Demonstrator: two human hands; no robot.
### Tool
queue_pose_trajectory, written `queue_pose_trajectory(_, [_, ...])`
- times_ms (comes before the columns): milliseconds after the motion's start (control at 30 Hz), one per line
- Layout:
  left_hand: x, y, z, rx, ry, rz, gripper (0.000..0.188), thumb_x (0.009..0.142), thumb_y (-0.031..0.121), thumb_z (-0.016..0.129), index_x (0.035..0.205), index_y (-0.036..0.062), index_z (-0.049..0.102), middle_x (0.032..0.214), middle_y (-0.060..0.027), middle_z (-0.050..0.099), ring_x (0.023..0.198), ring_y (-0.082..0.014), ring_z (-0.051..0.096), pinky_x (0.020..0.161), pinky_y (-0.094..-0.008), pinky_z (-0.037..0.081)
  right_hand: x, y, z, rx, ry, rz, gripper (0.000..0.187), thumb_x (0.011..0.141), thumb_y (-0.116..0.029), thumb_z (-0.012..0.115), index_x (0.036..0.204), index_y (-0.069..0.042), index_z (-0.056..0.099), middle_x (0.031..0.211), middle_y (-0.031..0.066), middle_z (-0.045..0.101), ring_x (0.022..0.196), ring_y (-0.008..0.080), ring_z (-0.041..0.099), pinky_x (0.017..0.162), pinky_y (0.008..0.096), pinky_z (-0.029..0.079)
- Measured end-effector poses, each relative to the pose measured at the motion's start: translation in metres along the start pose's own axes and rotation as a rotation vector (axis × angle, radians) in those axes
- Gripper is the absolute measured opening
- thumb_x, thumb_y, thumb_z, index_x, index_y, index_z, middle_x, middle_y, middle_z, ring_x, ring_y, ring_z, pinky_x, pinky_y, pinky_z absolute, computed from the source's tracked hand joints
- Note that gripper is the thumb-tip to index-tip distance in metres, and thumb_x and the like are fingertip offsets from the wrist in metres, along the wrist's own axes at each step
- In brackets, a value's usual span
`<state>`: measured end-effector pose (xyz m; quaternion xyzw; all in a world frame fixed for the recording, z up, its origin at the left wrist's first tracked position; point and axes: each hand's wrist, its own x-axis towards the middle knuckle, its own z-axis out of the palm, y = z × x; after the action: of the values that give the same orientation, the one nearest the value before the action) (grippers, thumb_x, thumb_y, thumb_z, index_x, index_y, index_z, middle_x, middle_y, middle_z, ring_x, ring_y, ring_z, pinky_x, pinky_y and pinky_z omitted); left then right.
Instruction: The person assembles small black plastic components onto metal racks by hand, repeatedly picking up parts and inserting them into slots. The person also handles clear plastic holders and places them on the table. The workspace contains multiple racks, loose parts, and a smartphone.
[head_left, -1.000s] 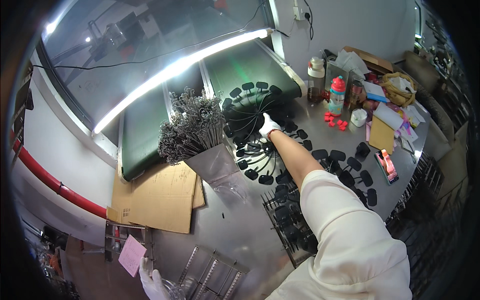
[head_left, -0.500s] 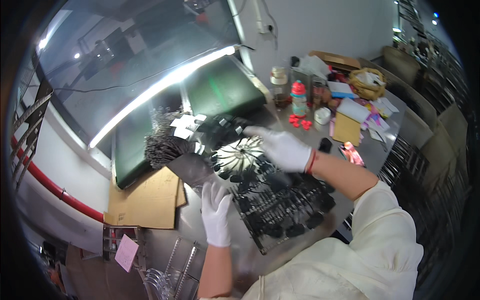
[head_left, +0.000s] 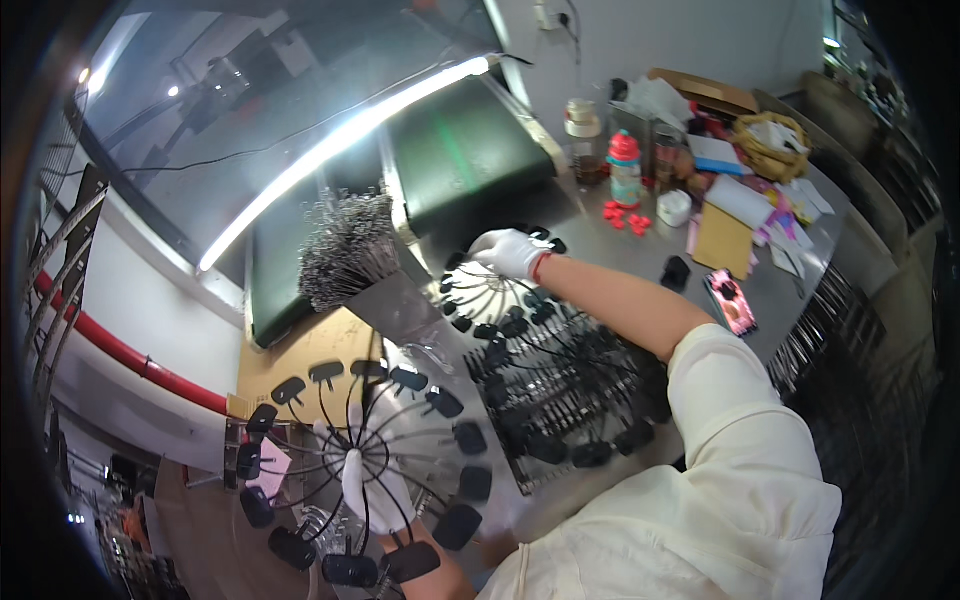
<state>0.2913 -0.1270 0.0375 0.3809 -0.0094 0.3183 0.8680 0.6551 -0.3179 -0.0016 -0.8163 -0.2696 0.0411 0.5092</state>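
My left hand (head_left: 378, 495), in a white glove, is closed round the hub of a wheel-shaped rack of thin black wires (head_left: 352, 452). Black pads tip its spokes, and the rack is raised toward me at lower left. Farther off, my gloved right hand (head_left: 508, 252) reaches to the far edge of a second black spoked rack (head_left: 490, 300) lying over a bright patch. Its fingers look curled together; what they hold is hidden. Beside that rack, a dark metal tray (head_left: 520, 470) bears rows of metal pieces and more black pads.
A bundle of thin metal rods (head_left: 345, 245) stands in a metal holder (head_left: 400, 308) by the green conveyor belt (head_left: 455, 150). Cardboard (head_left: 300, 375) leans below. Toward the right are a red-capped bottle (head_left: 625, 175), small red pieces (head_left: 627, 218), a phone (head_left: 732, 302) and papers (head_left: 735, 205).
My left hand was near the metal holder without the rack; now it holds the spoked rack at lower left. My right hand has moved to the far side of the other rack. The view has shifted.
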Motion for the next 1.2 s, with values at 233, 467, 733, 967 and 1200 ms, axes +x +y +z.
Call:
queue_pose_trajectory(233, [0.005, 0.010, -0.068, -0.054, 0.074, 0.022, 0.065, 0.104, 0.018, 0.056, 0.163, 0.0202, 0.029, 0.132, -0.0184, 0.054, 0.115, -0.0315, 0.055, 0.096, -0.0436, 0.052, 0.111, 0.151, 0.050, -0.789, -0.416, 0.477, 0.048, 0.082, -0.032, 0.072, 0.119, -0.002, 0.075, 0.122, 0.0215, 0.073, 0.111, 0.0333, 0.072, 0.090, 0.0426, 0.057])
queue_pose_trajectory(467, [0.022, 0.009, -0.082, -0.062, 0.017, 0.070, 0.063, 0.101, 0.021, 0.063, 0.157, 0.0158, 0.037, 0.135, -0.0178, 0.053, 0.119, -0.0320, 0.053, 0.099, -0.0446, 0.050, 0.098, 0.196, 0.081, -1.132, -0.526, 0.179, 0.044, 0.079, -0.028, 0.070, 0.116, -0.004, 0.077, 0.119, 0.0184, 0.075, 0.106, 0.0322, 0.073, 0.085, 0.0438, 0.058])
queue_pose_trajectory(733, [0.042, 0.004, -0.066, -0.253, 0.101, -0.005, 0.048, 0.097, 0.023, 0.071, 0.142, 0.0165, 0.055, 0.132, -0.0173, 0.060, 0.116, -0.0344, 0.062, 0.097, -0.0539, 0.055, 0.094, 0.113, -0.019, -0.603, 0.020, 0.229, 0.055, 0.082, -0.023, 0.068, 0.131, 0.001, 0.061, 0.126, 0.0340, 0.065, 0.122, 0.0440, 0.064, 0.103, 0.0464, 0.053])
queue_pose_trajectory(967, [0.025, 0.000, -0.029, -0.103, -0.120, 0.084, 0.081, 0.087, 0.024, 0.082, 0.154, 0.0149, 0.037, 0.137, -0.0128, 0.054, 0.128, -0.0314, 0.058, 0.111, -0.0477, 0.050, -0.032, -0.044, -0.110, 0.034, 0.024, -0.010, 0.040, 0.093, -0.002, 0.052, 0.132, -0.002, 0.062, 0.103, 0.0046, 0.064, 0.091, 0.0107, 0.058, 0.077, 0.0272, 0.050])
queue_pose_trajectory(1200, [0.000, -0.028, 0.049, -0.180, -0.328, -0.116, 0.072, 0.082, 0.002, 0.076, 0.147, 0.0043, 0.043, 0.138, -0.0134, 0.057, 0.124, -0.0274, 0.062, 0.106, -0.0408, 0.054, -0.234, -0.163, 0.011, -0.204, 0.223, -0.714, 0.051, 0.084, 0.007, 0.059, 0.134, -0.002, 0.061, 0.085, 0.0171, 0.059, 0.078, 0.0341, 0.064, 0.065, 0.0415, 0.053])
